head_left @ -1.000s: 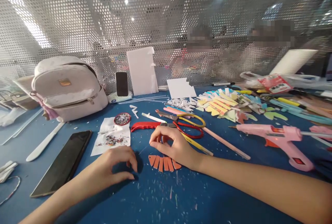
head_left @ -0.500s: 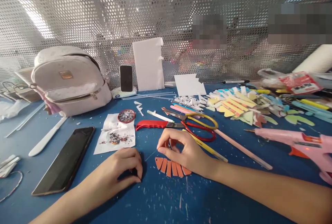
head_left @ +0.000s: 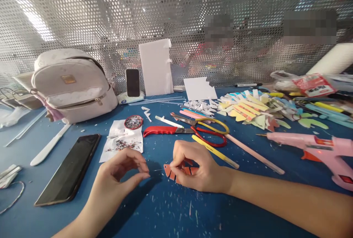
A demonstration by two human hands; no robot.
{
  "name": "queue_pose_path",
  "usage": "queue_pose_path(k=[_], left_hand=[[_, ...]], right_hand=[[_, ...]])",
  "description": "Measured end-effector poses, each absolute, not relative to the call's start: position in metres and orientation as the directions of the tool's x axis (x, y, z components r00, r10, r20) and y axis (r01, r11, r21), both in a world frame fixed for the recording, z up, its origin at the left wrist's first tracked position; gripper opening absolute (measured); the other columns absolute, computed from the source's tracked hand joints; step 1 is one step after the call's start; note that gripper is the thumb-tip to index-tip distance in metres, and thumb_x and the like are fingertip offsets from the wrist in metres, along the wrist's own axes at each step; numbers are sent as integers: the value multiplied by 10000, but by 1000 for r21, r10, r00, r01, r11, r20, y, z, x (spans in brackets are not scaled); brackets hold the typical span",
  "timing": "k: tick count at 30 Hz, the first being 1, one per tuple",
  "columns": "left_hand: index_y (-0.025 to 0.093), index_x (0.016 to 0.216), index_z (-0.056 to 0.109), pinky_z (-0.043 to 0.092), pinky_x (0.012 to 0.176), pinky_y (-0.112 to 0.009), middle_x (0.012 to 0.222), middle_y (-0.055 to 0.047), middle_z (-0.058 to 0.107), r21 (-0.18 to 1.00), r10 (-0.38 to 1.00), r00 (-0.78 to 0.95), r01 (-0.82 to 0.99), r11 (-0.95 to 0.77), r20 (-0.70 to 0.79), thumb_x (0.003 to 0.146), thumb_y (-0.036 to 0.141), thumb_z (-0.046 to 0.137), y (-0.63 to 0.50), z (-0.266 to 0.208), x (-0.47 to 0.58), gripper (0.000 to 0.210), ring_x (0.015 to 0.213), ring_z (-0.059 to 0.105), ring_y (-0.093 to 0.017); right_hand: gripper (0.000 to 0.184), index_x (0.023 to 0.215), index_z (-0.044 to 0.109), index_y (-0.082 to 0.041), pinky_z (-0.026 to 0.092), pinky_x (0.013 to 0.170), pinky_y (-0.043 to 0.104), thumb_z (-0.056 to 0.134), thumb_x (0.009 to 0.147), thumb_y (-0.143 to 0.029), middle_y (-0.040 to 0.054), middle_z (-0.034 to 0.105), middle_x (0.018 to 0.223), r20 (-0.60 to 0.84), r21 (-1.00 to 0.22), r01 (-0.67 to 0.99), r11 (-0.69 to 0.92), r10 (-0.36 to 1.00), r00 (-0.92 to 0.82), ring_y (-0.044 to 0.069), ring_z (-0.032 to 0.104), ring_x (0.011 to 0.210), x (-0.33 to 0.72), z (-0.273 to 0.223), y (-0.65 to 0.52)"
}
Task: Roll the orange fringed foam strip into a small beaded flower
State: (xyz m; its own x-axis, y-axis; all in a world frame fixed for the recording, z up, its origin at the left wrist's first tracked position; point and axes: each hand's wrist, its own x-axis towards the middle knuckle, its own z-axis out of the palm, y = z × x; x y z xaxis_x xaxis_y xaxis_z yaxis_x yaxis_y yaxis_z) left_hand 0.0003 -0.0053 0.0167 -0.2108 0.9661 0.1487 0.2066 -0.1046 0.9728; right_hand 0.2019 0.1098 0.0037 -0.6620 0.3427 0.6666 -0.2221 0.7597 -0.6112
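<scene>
My left hand (head_left: 122,173) is raised a little off the blue table, its thumb and forefinger tips nearly together. From those tips a thin clear thread (head_left: 158,170) runs rightward to a row of orange cut-out segments (head_left: 167,170). The first segment is rounded with a small dark spot; the others are narrow strips. Over the row is my right hand (head_left: 194,164), thumb and forefinger pinched just above the front segments. Whatever it pinches is too small to make out, and it partly hides the strips.
Beyond my hands lie a red-handled knife (head_left: 160,131), scissors (head_left: 212,135) and a yellow stick (head_left: 215,151). A bead dish (head_left: 134,121) rests on white paper. A phone (head_left: 68,170) lies left; a pink glue gun (head_left: 317,149) is right. Colourful scraps (head_left: 250,107) pile behind.
My left hand has lifted and turned, its thumb and forefinger drawing closer together. My right hand has moved down over the orange segments, covering more of them.
</scene>
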Motion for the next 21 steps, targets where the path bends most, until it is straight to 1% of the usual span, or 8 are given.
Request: queue_pose_path(k=[2, 4, 11, 16, 21], left_hand=[[210, 829, 661, 554, 723, -224, 711, 30, 687, 988, 965, -240, 132, -79, 109, 715, 84, 740, -7, 16, 7, 188, 700, 657, -132], [210, 851, 658, 552, 723, -220, 706, 33, 696, 993, 967, -238, 99, -71, 93, 710, 87, 745, -9, 17, 11, 207, 695, 662, -129], [218, 863, 654, 550, 712, -212, 710, 36, 711, 994, 977, -204, 99, -48, 68, 712, 106, 753, -9, 16, 15, 213, 696, 671, -127], [217, 876, 653, 560, 731, -223, 713, 30, 716, 991, 983, -170, 122, -53, 73, 720, 118, 764, -8, 13, 12, 215, 706, 680, -133], [203, 863, 655, 544, 702, -210, 694, 30, 708, 999, 979, -203, 44, -19, 27, 697, 96, 776, -8, 12, 12, 231, 685, 664, -123]], right_hand=[[117, 779, 535, -183, 395, 534, 225, 581, 824, -85, -18, 532, 689, 693, -579, -247, 777, 310, -651, 94, 478, 591, 201, 3, 109], [121, 772, 531, -183, 403, 535, 231, 578, 820, -82, -14, 547, 678, 693, -575, -255, 778, 297, -657, 100, 485, 590, 200, 3, 109], [117, 745, 534, -183, 371, 504, 228, 575, 817, -101, -24, 506, 641, 721, -535, -274, 799, 264, -640, 100, 458, 565, 199, 4, 107], [115, 749, 537, -179, 384, 516, 230, 581, 807, -91, -21, 516, 634, 743, -529, -306, 791, 258, -618, 103, 475, 574, 198, 6, 106], [112, 764, 534, -174, 384, 524, 223, 590, 807, -87, -23, 504, 654, 742, -548, -308, 777, 282, -609, 94, 471, 578, 199, 4, 105]])
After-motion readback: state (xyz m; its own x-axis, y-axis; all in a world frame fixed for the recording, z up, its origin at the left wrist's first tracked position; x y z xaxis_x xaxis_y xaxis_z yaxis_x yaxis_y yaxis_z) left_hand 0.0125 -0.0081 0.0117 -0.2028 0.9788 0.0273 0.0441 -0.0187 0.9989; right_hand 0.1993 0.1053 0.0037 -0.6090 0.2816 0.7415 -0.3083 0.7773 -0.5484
